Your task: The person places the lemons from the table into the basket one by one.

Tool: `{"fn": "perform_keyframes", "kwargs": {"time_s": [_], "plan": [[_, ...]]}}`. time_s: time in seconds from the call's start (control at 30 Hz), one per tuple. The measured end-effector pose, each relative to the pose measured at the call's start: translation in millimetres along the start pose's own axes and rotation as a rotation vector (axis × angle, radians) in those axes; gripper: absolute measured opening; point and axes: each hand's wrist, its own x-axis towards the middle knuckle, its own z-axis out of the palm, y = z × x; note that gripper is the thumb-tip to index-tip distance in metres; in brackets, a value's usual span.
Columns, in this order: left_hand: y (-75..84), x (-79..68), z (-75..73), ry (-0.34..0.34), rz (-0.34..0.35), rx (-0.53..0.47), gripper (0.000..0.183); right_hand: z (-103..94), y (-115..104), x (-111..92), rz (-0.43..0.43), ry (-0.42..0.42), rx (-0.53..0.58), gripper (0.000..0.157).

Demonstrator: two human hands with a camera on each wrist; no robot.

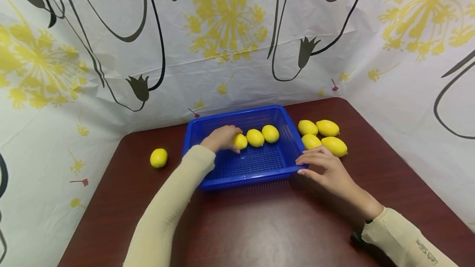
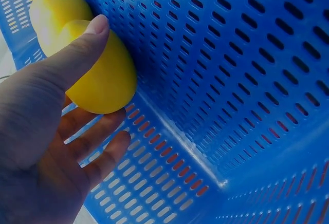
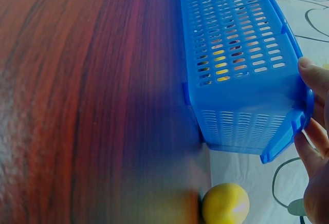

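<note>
A blue plastic basket (image 1: 245, 172) with slotted walls sits on the table. Inside it, my left hand (image 1: 222, 138) holds a yellow lemon (image 1: 240, 141), thumb across its upper side and fingers beneath, as the left wrist view shows. Two more lemons (image 1: 255, 138) (image 1: 270, 134) lie in a row to the right of the held one. At the basket's near right corner, my right hand (image 1: 324, 166) pinches the rim between thumb and fingertips. In the right wrist view the thumb and fingers (image 3: 311, 149) sit on either side of that corner.
Several lemons (image 1: 335, 146) are grouped on the dark red-brown table (image 1: 252, 226), just right of the basket. One lone lemon (image 1: 158, 158) rests on the table to the left. Patterned white sheeting (image 1: 230, 77) hangs behind the table and along both sides.
</note>
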Motion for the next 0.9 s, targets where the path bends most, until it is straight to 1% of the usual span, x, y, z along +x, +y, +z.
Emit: {"fn": "perform_keyframes", "kwargs": {"time_s": [0.27, 0.43, 0.53, 0.67, 0.9], "plan": [[0.9, 0.3, -0.7, 0.012, 0.023, 0.006, 0.073, 0.7, 1.5, -0.6, -0.010, 0.010, -0.009, 0.034], [1.7, 0.8, -1.3, 0.020, 0.036, 0.009, 0.072, 0.7, 0.0, 0.2, -0.034, 0.021, -0.011, 0.035], [2.3, 0.4, -1.7, 0.010, 0.033, 0.009, 0.072, 1.2, -1.1, 0.4, -0.033, 0.021, -0.005, 0.034], [2.6, -0.3, -1.8, -0.001, 0.026, -0.001, 0.072, 1.7, -1.1, -0.1, -0.009, 0.014, 0.004, 0.032], [2.2, -1.4, -1.4, 0.004, 0.034, -0.017, 0.073, 1.3, -0.2, -0.2, -0.008, 0.012, -0.010, 0.033]]}}
